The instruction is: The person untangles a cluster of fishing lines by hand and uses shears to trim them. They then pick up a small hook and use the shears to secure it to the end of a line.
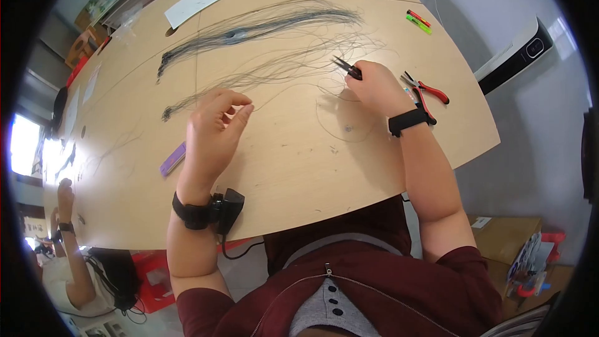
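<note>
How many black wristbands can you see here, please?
3: one on the left wrist, one on the right wrist, one on a co-worker's wrist at the left edge; more may be hidden.

The right hand (376,89) hides the snips' (347,67) handles; whether the left hand (212,128) pinches anything is unclear.

Right hand (374,87) is gripping small black snips (347,67), tips pointing out into a mess of fine dark strands (281,68) spread over the wooden table (299,168). Left hand (215,128) hovers with thumb and forefinger pinched; can't tell if a strand's in there. Red-handled pliers (427,90) lie just beside the right wrist, and there's a purple block (173,159) near the left hand.
</note>
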Demonstrator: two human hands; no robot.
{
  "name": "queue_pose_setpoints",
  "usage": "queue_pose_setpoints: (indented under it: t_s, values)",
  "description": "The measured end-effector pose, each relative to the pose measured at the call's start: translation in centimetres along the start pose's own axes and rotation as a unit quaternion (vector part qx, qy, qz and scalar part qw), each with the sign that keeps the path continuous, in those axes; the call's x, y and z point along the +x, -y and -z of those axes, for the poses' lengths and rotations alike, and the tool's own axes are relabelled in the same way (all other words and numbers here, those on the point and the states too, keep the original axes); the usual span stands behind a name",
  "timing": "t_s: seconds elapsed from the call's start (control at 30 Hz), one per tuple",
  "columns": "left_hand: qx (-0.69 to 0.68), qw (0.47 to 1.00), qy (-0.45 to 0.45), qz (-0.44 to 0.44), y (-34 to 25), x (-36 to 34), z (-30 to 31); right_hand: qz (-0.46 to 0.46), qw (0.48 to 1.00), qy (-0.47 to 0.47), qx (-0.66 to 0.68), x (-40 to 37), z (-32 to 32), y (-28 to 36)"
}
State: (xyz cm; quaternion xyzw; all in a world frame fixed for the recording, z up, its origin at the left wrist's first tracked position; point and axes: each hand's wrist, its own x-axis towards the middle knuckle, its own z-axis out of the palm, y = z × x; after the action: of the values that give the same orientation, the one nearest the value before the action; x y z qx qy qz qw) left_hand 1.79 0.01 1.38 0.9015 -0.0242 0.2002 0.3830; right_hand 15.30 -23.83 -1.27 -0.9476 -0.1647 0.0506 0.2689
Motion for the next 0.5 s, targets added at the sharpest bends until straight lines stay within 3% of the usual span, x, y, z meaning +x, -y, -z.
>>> queue_pose_setpoints:
  t_s: [0.07,0.1,0.4,0.5]
  values:
    - [-0.010,1.000,0.013,-0.010,-0.3,-0.1,-0.1,-0.005,0.997,0.008,0.082,-0.4,1.1,0.8]
    - [-0.023,1.000,0.017,-0.002,-0.3,-0.2,-0.3,0.008,0.995,-0.044,0.090,0.0,0.5,-0.2]
    - [-0.026,0.998,0.050,0.010,-0.3,-0.2,-0.5,0.045,0.995,-0.065,-0.069,0.4,-1.7,0.1]
    - [-0.033,0.998,0.054,0.008,-0.2,-0.2,-0.5,0.066,0.993,-0.063,0.071,0.6,-1.1,-0.1]
